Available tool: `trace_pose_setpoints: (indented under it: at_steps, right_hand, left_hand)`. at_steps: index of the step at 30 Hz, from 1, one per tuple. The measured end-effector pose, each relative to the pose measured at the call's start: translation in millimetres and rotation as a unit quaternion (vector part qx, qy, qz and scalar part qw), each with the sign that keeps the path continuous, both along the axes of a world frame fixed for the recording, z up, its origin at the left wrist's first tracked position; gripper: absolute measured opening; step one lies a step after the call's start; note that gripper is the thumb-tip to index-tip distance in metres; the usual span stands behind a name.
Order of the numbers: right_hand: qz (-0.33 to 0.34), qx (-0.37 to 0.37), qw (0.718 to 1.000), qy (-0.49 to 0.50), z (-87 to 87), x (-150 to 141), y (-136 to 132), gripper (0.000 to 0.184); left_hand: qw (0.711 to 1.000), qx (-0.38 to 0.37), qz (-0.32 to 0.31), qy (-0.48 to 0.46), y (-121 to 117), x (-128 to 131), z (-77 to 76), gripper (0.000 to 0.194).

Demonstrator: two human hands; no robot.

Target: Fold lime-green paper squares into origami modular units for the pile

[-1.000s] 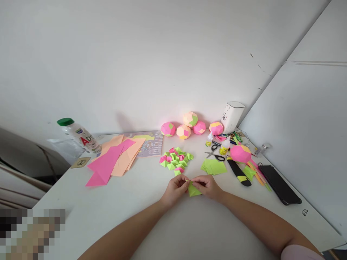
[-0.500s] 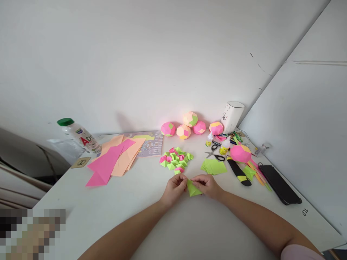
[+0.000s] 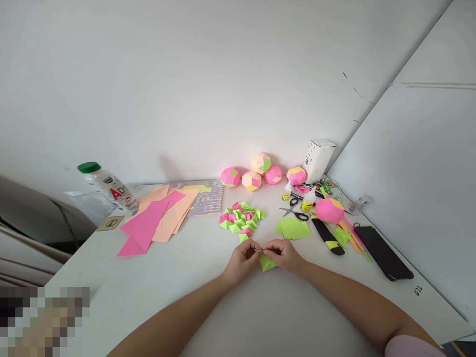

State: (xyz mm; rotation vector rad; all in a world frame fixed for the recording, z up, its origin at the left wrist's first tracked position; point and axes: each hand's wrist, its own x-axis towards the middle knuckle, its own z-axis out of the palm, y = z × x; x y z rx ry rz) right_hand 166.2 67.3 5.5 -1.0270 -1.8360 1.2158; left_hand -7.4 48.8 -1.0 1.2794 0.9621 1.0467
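Note:
Between my two hands is a lime-green square of paper (image 3: pixel 268 264) with a crease across it. Fingers and thumb of my left hand (image 3: pixel 243 260) pinch its upper left edge, and my right hand (image 3: pixel 285 254) pinches it along the top. The fingertips of both hands almost meet there and hide that edge. Just beyond my hands lies a pile of small folded green and pink paper pieces (image 3: pixel 241 218). A stack of flat green paper squares (image 3: pixel 293 228) rests beyond my right hand.
Scissors (image 3: pixel 295 210), glue bottles (image 3: pixel 308 201), a black-and-yellow cutter (image 3: pixel 328 237) and a black phone (image 3: pixel 383 253) lie to the right. Paper balls (image 3: pixel 252 180) sit by the wall. Pink paper sheets (image 3: pixel 143 225) and a white bottle (image 3: pixel 111 188) are at left.
My left hand has shifted slightly right, its fingertips closer to those of my right hand. The green paper has tilted a little and moved slightly right.

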Motion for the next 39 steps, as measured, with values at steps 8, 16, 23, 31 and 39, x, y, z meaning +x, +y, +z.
trace_pose_setpoints:
  at_steps: [8,16,23,31,39]
  right_hand:
    - [-0.02,0.029,0.999,-0.018,5.9,-5.4,-4.8,0.008]
    - [-0.054,-0.077,0.994,0.053,2.9,-2.0,-3.0,0.007]
    - [-0.069,-0.132,0.978,0.148,3.8,0.7,0.4,0.008]
    - [-0.011,-0.11,0.99,0.092,3.4,0.5,-0.3,0.02]
    - [-0.028,-0.096,0.991,0.086,5.8,1.3,-2.0,0.023]
  left_hand:
    - [0.999,0.002,0.003,0.054,-2.3,1.4,2.0,0.018]
    - [0.998,-0.059,0.018,-0.015,-2.1,0.6,9.1,0.021]
    - [0.995,-0.066,0.029,-0.073,2.4,-2.3,7.1,0.022]
    - [0.996,-0.059,0.021,-0.064,1.3,-0.4,8.2,0.025]
    - [0.994,-0.07,0.052,-0.059,0.1,-0.2,12.8,0.031]
